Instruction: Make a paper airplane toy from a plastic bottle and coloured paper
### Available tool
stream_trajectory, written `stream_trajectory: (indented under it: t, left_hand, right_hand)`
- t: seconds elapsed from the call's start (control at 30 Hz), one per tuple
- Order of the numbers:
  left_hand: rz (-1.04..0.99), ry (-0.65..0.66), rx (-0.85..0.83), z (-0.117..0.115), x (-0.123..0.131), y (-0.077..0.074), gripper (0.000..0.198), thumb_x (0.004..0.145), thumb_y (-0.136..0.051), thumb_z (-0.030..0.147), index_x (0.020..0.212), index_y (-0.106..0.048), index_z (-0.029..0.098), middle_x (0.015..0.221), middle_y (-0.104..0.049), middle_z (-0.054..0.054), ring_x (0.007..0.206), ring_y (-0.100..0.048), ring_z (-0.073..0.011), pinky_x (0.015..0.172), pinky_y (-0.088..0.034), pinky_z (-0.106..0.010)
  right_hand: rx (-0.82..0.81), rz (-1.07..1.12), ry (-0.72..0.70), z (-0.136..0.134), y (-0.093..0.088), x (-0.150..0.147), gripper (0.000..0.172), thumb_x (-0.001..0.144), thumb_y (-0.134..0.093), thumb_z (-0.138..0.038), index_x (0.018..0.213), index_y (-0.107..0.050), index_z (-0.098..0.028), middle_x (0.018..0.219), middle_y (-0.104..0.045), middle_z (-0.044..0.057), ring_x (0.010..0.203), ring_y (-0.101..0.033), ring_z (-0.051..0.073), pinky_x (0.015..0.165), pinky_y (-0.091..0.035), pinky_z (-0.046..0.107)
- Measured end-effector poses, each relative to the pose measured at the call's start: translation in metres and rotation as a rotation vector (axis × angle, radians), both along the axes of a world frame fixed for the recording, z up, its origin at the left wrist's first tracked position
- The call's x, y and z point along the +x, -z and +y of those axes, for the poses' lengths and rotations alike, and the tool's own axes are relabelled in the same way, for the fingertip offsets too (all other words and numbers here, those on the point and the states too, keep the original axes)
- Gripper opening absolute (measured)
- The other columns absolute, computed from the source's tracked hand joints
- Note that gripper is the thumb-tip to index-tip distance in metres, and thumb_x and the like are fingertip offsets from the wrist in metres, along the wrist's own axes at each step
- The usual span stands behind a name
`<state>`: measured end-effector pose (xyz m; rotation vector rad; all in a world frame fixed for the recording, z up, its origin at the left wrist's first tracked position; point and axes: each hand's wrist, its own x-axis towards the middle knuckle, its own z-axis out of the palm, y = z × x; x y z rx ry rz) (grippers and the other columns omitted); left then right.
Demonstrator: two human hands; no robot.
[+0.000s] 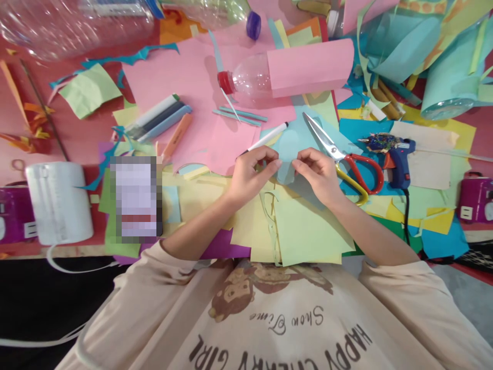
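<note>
A small rounded piece of light blue paper (287, 159) is held up between my two hands. My left hand (254, 173) pinches its left edge between thumb and fingers. On the opposite edge, my right hand (319, 173) has thumb and fingertips closed on the paper. A white marker with a black cap (267, 137) lies just beyond my left hand. Beside my right hand rest scissors (334, 152) with one red and one yellow handle, their blades apart. Pale yellow paper sheets (311, 226) lie beneath my wrists.
A blue hot glue gun (400, 163) lies at the right, its cord trailing down. Behind is a plastic bottle (252, 76) partly wrapped in pink paper. Several markers (162, 121), a phone (136, 198) and a white device (59, 203) occupy the left. Paper scraps cover much of the table.
</note>
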<state>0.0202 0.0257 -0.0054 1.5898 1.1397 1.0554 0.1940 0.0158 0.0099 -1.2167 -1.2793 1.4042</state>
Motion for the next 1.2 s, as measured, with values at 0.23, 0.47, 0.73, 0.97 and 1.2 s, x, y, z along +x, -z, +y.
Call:
stream_trajectory:
  t: [0.23, 0.47, 0.73, 0.97, 1.2]
  left_hand:
    - [-0.038, -0.004, -0.003, -0.0007, -0.0008, 0.0005, 0.022, 0.085, -0.061, 0.034, 0.070, -0.055, 0.020, 0.064, -0.054, 0.002, 0.059, -0.048, -0.0101, 0.061, -0.042, -0.028]
    - [-0.087, 0.000, -0.022, 0.0019, 0.0006, 0.0051, 0.036, 0.086, -0.059, 0.055, 0.078, -0.060, 0.020, 0.071, -0.060, -0.001, 0.064, -0.055, -0.0112, 0.062, -0.047, -0.027]
    - [-0.106, 0.072, 0.042, -0.0020, 0.0046, 0.0050, 0.026, 0.086, -0.065, 0.045, 0.085, -0.062, 0.019, 0.078, -0.066, -0.002, 0.070, -0.062, -0.0114, 0.066, -0.052, -0.025]
    - [-0.099, 0.064, -0.027, -0.0030, 0.0020, 0.0033, 0.040, 0.093, -0.046, 0.057, 0.087, -0.060, 0.020, 0.080, -0.065, -0.003, 0.072, -0.063, -0.0134, 0.066, -0.052, -0.027]
    - [-0.024, 0.065, 0.035, -0.0031, 0.0019, 0.0066, 0.025, 0.089, -0.058, 0.044, 0.081, -0.059, 0.020, 0.073, -0.061, 0.001, 0.068, -0.060, -0.0110, 0.065, -0.050, -0.025]
  right_hand:
    - [0.013, 0.010, -0.023, -0.0019, -0.0005, 0.0010, 0.032, 0.077, -0.071, -0.051, 0.072, -0.057, -0.022, 0.064, -0.055, -0.004, 0.059, -0.053, 0.011, 0.059, -0.048, 0.027]
    - [-0.013, 0.124, -0.126, -0.0016, 0.0080, 0.0040, 0.029, 0.086, -0.062, -0.053, 0.085, -0.062, -0.024, 0.076, -0.061, -0.001, 0.074, -0.058, 0.014, 0.070, -0.049, 0.029]
    - [-0.099, 0.159, -0.123, -0.0017, 0.0034, -0.0040, 0.042, 0.071, -0.076, -0.057, 0.081, -0.052, -0.024, 0.074, -0.053, -0.003, 0.070, -0.051, 0.012, 0.062, -0.044, 0.027]
    - [-0.078, 0.088, -0.068, -0.0002, 0.0023, -0.0018, 0.044, 0.071, -0.075, -0.059, 0.070, -0.051, -0.021, 0.065, -0.047, -0.005, 0.063, -0.045, 0.010, 0.058, -0.038, 0.026]
    - [-0.071, 0.083, -0.102, 0.0000, 0.0023, -0.0022, 0.040, 0.073, -0.073, -0.056, 0.075, -0.056, -0.020, 0.066, -0.051, -0.004, 0.062, -0.046, 0.010, 0.057, -0.038, 0.026]
